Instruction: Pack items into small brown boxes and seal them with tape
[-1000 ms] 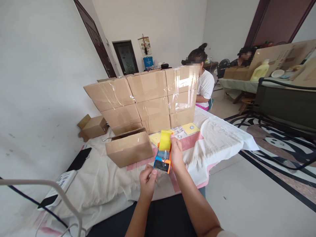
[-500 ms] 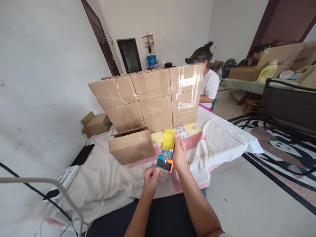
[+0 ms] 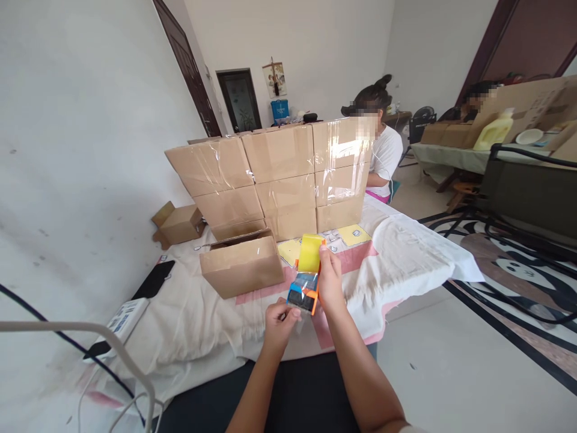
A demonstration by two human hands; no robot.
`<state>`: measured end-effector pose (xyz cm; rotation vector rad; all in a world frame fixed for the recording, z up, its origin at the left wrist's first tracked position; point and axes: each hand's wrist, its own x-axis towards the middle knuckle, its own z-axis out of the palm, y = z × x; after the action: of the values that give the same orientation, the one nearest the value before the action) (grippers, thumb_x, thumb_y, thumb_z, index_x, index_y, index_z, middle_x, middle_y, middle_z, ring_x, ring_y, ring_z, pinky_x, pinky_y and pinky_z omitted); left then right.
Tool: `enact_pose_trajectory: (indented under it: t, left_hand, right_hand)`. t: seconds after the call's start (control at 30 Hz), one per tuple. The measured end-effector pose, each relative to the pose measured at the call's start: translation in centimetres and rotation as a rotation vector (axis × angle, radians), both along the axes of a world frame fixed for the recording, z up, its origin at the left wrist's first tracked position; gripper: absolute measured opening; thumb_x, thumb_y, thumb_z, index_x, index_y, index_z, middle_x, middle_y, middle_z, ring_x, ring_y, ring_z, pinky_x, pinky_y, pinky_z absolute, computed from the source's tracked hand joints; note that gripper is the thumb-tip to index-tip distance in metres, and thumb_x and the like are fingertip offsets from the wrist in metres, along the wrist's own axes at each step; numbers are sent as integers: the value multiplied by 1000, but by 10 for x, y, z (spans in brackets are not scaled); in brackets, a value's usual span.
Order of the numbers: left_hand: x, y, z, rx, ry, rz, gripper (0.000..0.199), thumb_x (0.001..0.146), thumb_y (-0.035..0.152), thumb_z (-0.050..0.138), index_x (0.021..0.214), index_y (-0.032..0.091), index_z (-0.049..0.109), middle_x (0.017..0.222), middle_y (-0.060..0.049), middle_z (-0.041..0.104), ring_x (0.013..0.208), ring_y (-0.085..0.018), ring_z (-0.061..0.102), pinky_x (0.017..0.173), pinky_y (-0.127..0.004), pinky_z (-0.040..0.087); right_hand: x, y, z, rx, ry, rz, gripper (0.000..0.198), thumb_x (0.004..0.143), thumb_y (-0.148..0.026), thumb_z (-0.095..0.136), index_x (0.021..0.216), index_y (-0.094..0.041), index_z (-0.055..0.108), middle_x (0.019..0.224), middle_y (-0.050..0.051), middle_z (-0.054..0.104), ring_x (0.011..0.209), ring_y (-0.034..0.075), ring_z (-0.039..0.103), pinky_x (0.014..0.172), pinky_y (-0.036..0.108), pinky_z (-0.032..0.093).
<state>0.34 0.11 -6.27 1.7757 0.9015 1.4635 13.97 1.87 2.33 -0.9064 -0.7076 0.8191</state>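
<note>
My right hand (image 3: 331, 273) grips an orange and blue tape dispenser (image 3: 314, 294) by its right side, over the table. A yellow-looking tape roll (image 3: 311, 252) sits at the dispenser's far end, and a clear strip stretches toward its near edge. At that edge my left hand (image 3: 278, 322) is closed, thumb against fingers, on the clear tape's free end, which is hard to see. To the left of the dispenser stands an open cardboard box (image 3: 243, 264), apart from both hands.
Behind the box rises a stack of taped cardboard boxes (image 3: 283, 198). A creased cloth (image 3: 189, 325) covers the table. On the left lie a black flat object (image 3: 153, 279) and a white package (image 3: 128, 319). A person in a white shirt (image 3: 385, 150) sits beyond the stack.
My left thumb and fingers have shifted slightly right, closer along the dispenser's near edge. My right hand keeps its grip on the dispenser. The whole view has moved a little.
</note>
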Motion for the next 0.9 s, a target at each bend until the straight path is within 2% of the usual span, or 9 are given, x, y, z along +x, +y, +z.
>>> enact_pose_trajectory:
  t: [0.23, 0.4, 0.57, 0.73, 0.83, 0.9]
  left_hand:
    - [0, 0, -6, -71, -55, -20, 57, 89, 57, 58, 50, 16, 66, 45, -1, 51, 39, -11, 42, 43, -23, 31]
    - [-3, 3, -5, -57, -75, -3, 58, 86, 59, 60, 47, 17, 61, 45, 0, 48, 42, -11, 42, 47, -25, 35]
    - [-5, 2, -5, -31, -67, 48, 53, 86, 53, 61, 47, 17, 60, 45, 1, 45, 46, -12, 42, 50, -25, 36]
    - [-1, 1, -7, -21, -54, 61, 47, 73, 52, 72, 45, 18, 57, 44, 2, 42, 49, -13, 40, 49, -24, 33]
    - [1, 1, -7, -42, -48, 58, 46, 73, 50, 73, 45, 17, 57, 44, 3, 39, 47, -11, 36, 47, -23, 32]
    - [3, 2, -7, -49, -52, 55, 48, 72, 51, 73, 43, 18, 54, 44, 3, 39, 47, -11, 35, 47, -23, 32]
  right_hand:
    - [0, 0, 0, 30, 23, 17, 51, 87, -68, 57, 65, -24, 45, 63, -2, 43, 57, 14, 40, 54, 29, 37]
    - [-4, -3, 1, -15, 44, 5, 47, 87, -67, 57, 70, -24, 48, 69, -2, 45, 62, 15, 43, 58, 28, 39]
    - [-7, -4, 3, -24, 4, -28, 47, 88, -67, 56, 69, -24, 50, 69, -2, 46, 62, 15, 42, 58, 27, 39]
    - [-7, -3, 1, -4, 15, 8, 46, 88, -67, 55, 72, -24, 52, 70, -2, 50, 63, 16, 47, 60, 29, 42]
    - [-7, -1, -2, -31, 53, -1, 46, 87, -67, 56, 71, -25, 49, 68, -2, 51, 62, 16, 48, 58, 29, 42]
    - [-7, 0, -4, -54, 79, 5, 44, 86, -67, 57, 76, -25, 53, 73, -1, 57, 65, 18, 53, 60, 30, 44]
